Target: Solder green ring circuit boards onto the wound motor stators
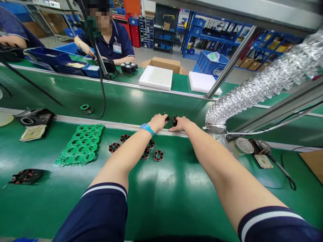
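Both my arms reach forward over the green workbench. My left hand [157, 122], with a blue wristband, is closed on a small copper-wound motor stator [167, 120] at the rail. Just right of it, my right hand [181, 123] grips another motor stator [175, 121], tilted on edge, between thumb and fingers. Several similar stators lie nearer to me, among them one stator [158, 155] in the middle and another stator [114, 147] left of my left forearm. My forearm partly hides some of that group.
Stacked green circuit boards [83, 144] lie to the left. Beyond them a lone stator [86, 108] sits past the rail. A silver duct [242, 94] and a soldering iron stand [261, 151] are at right. Across the bench a co-worker [113, 40] sits behind white foam trays [156, 78].
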A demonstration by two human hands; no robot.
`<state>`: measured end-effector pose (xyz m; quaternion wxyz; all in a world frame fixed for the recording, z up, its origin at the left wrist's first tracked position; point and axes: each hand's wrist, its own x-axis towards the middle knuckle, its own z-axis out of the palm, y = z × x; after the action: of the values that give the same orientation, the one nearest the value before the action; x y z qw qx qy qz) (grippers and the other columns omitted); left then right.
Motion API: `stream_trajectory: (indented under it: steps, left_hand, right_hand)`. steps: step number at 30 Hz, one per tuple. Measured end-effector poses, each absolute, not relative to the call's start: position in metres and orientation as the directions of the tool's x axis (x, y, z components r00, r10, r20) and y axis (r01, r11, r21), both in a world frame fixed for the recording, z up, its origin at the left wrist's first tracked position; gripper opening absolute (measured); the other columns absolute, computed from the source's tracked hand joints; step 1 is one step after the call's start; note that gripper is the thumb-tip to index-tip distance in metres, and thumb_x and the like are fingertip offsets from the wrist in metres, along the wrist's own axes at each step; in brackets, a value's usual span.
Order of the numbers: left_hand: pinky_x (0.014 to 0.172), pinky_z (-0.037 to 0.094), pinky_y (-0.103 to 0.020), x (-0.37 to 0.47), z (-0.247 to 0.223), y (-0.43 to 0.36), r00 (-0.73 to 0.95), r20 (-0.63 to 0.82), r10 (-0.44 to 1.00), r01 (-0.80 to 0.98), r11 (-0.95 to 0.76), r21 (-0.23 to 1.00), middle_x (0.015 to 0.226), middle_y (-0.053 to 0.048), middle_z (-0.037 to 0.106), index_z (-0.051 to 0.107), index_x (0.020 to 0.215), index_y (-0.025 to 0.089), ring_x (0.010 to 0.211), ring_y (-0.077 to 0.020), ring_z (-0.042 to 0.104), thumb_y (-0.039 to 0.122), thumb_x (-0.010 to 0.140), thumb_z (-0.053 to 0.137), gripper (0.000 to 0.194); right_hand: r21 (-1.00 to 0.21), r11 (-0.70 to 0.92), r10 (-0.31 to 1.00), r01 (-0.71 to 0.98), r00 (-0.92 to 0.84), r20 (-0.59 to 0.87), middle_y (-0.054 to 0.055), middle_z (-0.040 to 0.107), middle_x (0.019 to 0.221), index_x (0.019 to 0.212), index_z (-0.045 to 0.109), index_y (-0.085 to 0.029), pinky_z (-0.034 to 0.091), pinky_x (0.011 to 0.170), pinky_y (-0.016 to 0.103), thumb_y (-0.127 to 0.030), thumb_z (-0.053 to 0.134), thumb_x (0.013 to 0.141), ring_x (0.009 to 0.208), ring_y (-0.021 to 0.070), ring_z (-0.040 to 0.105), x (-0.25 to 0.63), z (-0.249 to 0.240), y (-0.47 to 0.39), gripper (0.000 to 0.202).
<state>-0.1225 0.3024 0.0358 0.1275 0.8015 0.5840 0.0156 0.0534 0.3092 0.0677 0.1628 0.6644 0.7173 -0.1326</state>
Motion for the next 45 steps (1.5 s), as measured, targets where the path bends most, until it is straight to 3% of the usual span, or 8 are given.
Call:
stream_trajectory:
  steps: [8,17,25,30,33,38,41,45]
  left_hand:
    - [0.100,0.050,-0.044,-0.143,0.043,0.285,0.256,-0.042,0.966,0.945,-0.241,0.221,0.122,-0.020,0.062,0.068,0.129,0.016,0.117,-0.0335,0.061,0.018,0.098,0.045,0.040]
    - [0.096,0.050,-0.040,-0.223,0.106,0.141,0.063,0.171,0.983,0.951,-0.111,0.288,0.109,-0.013,0.059,0.067,0.130,0.020,0.105,-0.0277,0.062,0.032,0.100,0.054,0.035]
    - [0.087,0.055,-0.040,-0.235,0.036,-0.018,0.018,0.013,1.000,0.967,-0.021,0.253,0.103,-0.013,0.061,0.070,0.121,0.019,0.097,-0.0271,0.063,0.031,0.100,0.054,0.029]
    - [0.104,0.052,-0.045,-0.221,0.002,-0.032,-0.069,0.163,0.984,0.925,0.002,0.379,0.131,-0.017,0.058,0.035,0.157,0.020,0.122,-0.0295,0.059,0.034,0.098,0.061,0.065]
    - [0.108,0.050,-0.045,-0.219,-0.006,-0.036,-0.210,0.217,0.953,0.869,0.080,0.487,0.134,-0.017,0.059,0.019,0.160,0.018,0.124,-0.0283,0.060,0.033,0.093,0.069,0.085]
    - [0.109,0.052,-0.047,-0.215,-0.011,-0.057,-0.288,0.180,0.941,0.838,0.157,0.523,0.130,-0.015,0.065,0.043,0.144,0.017,0.123,-0.0286,0.065,0.035,0.087,0.073,0.067]
    - [0.106,0.054,-0.047,-0.201,-0.014,-0.077,-0.289,0.231,0.929,0.849,0.137,0.510,0.123,-0.013,0.069,0.056,0.129,0.019,0.118,-0.0286,0.068,0.043,0.089,0.070,0.049]
    - [0.106,0.054,-0.050,-0.171,-0.018,-0.090,-0.175,0.288,0.942,0.847,-0.005,0.532,0.126,-0.011,0.069,0.059,0.130,0.023,0.117,-0.0294,0.068,0.045,0.089,0.070,0.047]
  right_hand:
    - [0.030,0.062,0.979,0.998,-0.055,-0.197,0.023,0.058,0.138,0.139,0.052,-0.015,0.045,0.103,0.047,-0.057,0.056,0.095,0.130,0.0363,0.052,0.030,0.030,0.296,0.060]
    - [0.013,0.128,0.990,0.992,-0.127,-0.068,0.026,0.062,0.125,0.131,0.060,-0.009,0.046,0.096,0.048,-0.032,0.045,0.102,0.120,0.0370,0.055,0.021,0.019,0.291,0.040]
    - [-0.034,0.250,0.968,0.968,-0.248,0.047,0.023,0.064,0.124,0.129,0.063,-0.011,0.047,0.094,0.046,-0.030,0.047,0.102,0.119,0.0371,0.055,0.005,0.063,0.260,0.036]
    - [-0.002,0.324,0.945,0.946,-0.324,-0.049,0.024,0.067,0.116,0.121,0.067,-0.011,0.049,0.093,0.047,-0.030,0.053,0.099,0.110,0.0357,0.060,0.010,0.063,0.193,0.032]
    - [-0.006,0.341,0.929,0.940,-0.338,-0.153,0.022,0.069,0.112,0.121,0.065,-0.011,0.049,0.092,0.045,-0.030,0.055,0.098,0.107,0.0345,0.061,0.018,0.052,0.157,0.032]
    - [-0.144,0.330,0.942,0.933,-0.334,-0.008,0.024,0.060,0.134,0.145,0.047,-0.013,0.049,0.096,0.048,-0.040,0.057,0.098,0.123,0.0381,0.052,0.035,0.060,0.107,0.055]
    - [-0.244,0.511,0.859,0.824,-0.496,0.122,0.022,0.048,0.151,0.146,0.049,-0.013,0.041,0.109,0.048,-0.039,0.050,0.102,0.139,0.0362,0.039,0.070,0.067,0.057,0.051]
    - [-0.443,0.578,0.756,0.686,-0.654,-0.026,0.013,0.065,0.134,0.138,0.061,-0.023,0.044,0.106,0.044,-0.042,0.038,0.106,0.123,0.0271,0.055,0.148,0.045,-0.023,0.044]
